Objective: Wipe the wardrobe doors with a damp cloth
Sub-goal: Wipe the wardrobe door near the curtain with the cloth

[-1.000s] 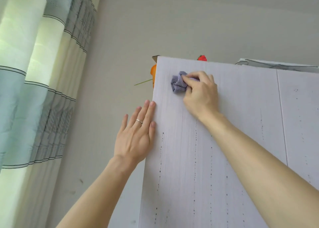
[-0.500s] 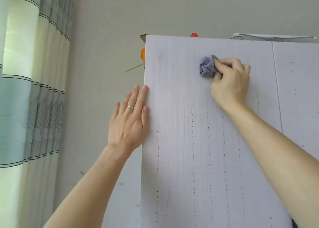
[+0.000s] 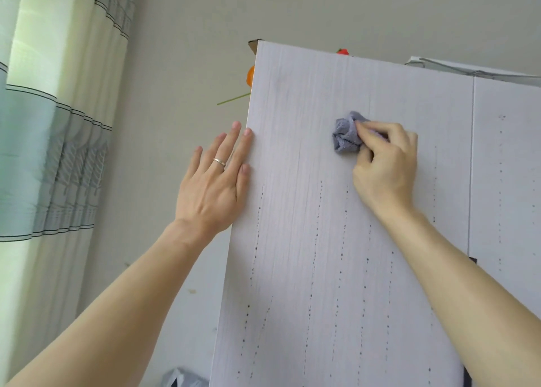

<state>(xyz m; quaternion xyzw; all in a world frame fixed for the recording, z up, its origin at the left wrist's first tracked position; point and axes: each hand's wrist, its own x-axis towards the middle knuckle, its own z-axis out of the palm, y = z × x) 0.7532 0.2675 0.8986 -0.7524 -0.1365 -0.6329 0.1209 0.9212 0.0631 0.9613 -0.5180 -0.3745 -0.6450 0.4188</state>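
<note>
**A hand presses a cloth on the white door**

The fingers of the right hand are curled tight round a small, scrunched-up purple-grey cloth. They press it against the tall white wardrobe door, high up and near its middle. The left hand lies flat with its fingers straight and holds nothing. It rests along the left edge of the door. A thin silver ring sits on one finger. Lines of little dark dots run down the door below the cloth. A second white door is just beside it on the right. A striped green and grey curtain hangs on the far left. Something orange peeks out behind the door's top corner.
</note>
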